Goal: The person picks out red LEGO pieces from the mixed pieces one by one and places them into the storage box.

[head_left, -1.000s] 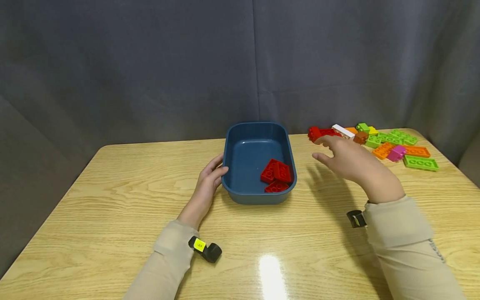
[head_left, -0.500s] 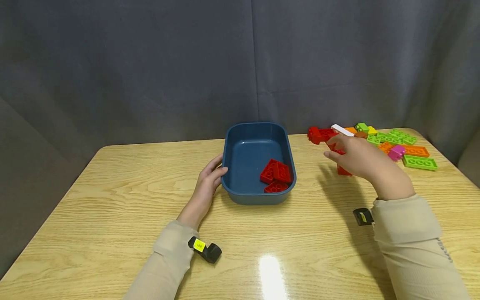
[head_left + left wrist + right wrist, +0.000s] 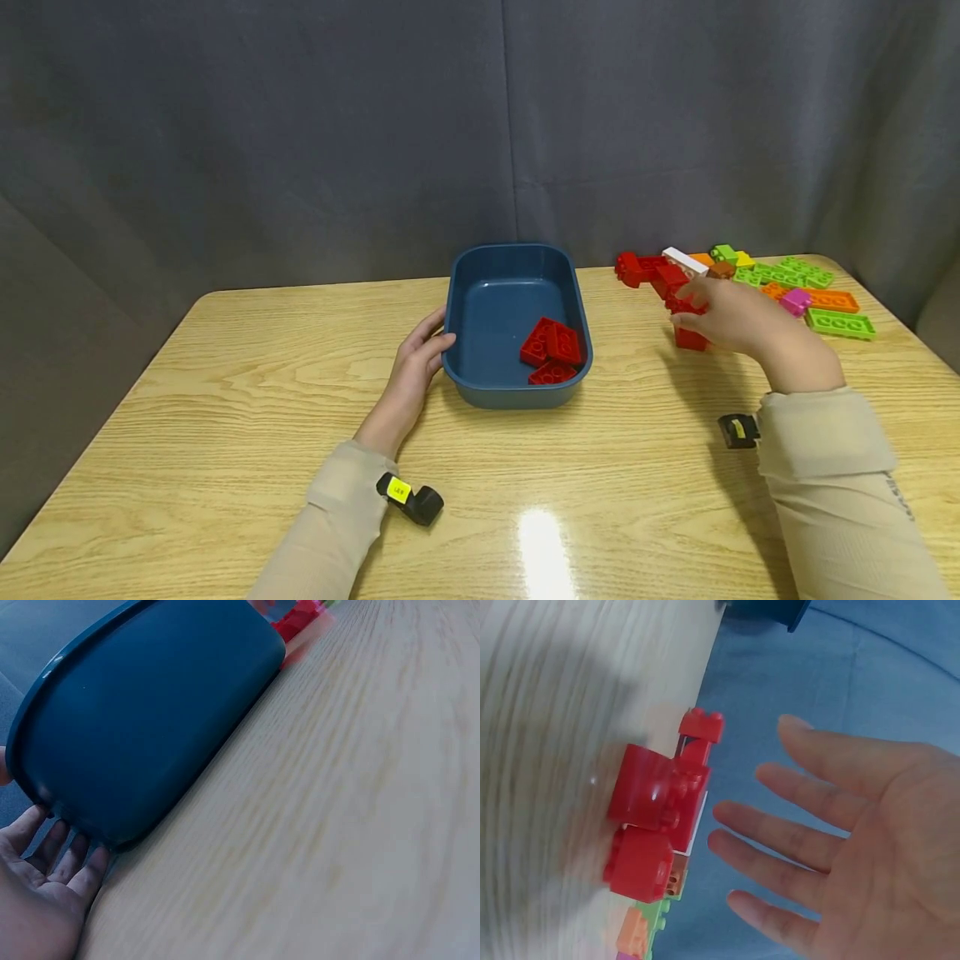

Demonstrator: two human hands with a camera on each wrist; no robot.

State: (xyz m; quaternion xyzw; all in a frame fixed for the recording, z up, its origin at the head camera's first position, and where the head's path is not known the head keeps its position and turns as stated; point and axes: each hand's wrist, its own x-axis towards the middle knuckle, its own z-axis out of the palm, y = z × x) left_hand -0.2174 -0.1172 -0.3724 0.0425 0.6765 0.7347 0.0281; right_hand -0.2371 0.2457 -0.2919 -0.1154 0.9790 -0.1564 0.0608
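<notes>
My left hand [image 3: 408,358] holds the left side of a dark blue plastic bin [image 3: 487,399]. Its thumb lies at the rim and its fingers [image 3: 71,855] bear on the outer wall. Inside the bin, red toy bricks [image 3: 551,343] lie near the front right corner. Over at the right, my right hand [image 3: 738,321] hovers with spread fingers above a red brick [image 3: 690,340], which the fingers partly overlap in the head view. The right wrist view shows a gap between these fingers and two red bricks, one smooth-sided [image 3: 641,787], the other square [image 3: 641,864].
Behind my right hand lie a red brick piece [image 3: 628,269], a white brick [image 3: 684,262], a brown brick [image 3: 722,270], a magenta brick [image 3: 795,302], and several orange and green bricks [image 3: 840,324]. A grey curtain [image 3: 337,150] hangs at the wooden table's [image 3: 247,400] back edge.
My right hand has moved to the right and slightly toward me, uncovering red bricks that it hid earlier. The left hand and the bin have stayed put.
</notes>
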